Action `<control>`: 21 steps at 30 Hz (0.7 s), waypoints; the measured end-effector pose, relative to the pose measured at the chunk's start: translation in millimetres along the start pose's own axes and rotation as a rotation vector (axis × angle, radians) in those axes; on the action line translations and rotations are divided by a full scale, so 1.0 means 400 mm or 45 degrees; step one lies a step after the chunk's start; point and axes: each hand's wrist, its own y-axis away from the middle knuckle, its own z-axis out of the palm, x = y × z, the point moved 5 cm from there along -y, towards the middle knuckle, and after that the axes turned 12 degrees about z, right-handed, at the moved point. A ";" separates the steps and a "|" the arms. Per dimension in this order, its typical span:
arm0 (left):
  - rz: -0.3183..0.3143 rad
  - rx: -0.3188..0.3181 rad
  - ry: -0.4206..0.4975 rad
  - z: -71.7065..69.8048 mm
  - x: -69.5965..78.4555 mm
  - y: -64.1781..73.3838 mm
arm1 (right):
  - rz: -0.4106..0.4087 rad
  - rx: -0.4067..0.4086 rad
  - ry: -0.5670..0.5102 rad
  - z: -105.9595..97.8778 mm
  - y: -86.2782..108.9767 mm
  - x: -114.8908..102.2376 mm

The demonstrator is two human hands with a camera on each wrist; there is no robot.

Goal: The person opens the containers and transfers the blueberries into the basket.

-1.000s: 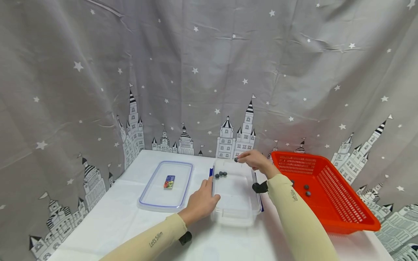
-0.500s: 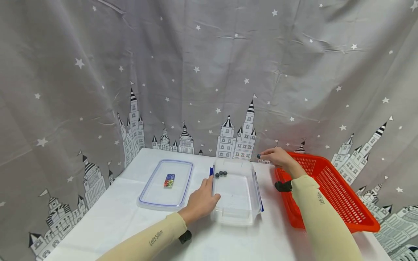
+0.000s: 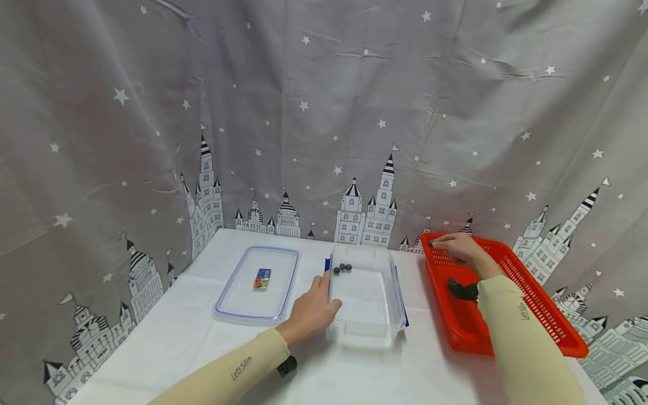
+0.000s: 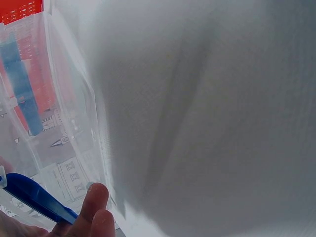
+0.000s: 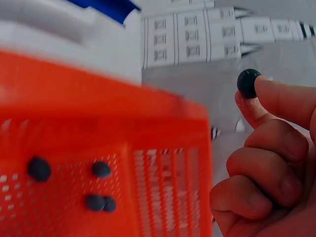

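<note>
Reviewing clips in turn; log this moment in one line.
left hand: holds clear plastic container; right hand: pinches dark ball near red plastic basket; container: three balls; basket: four balls visible; clear blue-edged lid: off

Left sleeve (image 3: 217, 371): dark lettering "Let's Slim", running lengthwise near wrist end. Right sleeve (image 3: 531, 349): same "Let's Slim" wording, smaller in head view, letters running steeply. Blue-edged clear lid (image 3: 278, 271): small coloured label (image 3: 262, 279), pale lettering on blue upper part, too small to read.
</note>
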 end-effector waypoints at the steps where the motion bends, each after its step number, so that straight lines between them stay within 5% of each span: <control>1: 0.002 0.000 0.000 0.000 0.000 -0.001 | 0.010 0.006 0.000 -0.005 0.001 0.012; 21: -0.014 -0.002 0.008 0.002 -0.001 -0.007 | 0.210 0.013 0.073 -0.001 -0.046 0.207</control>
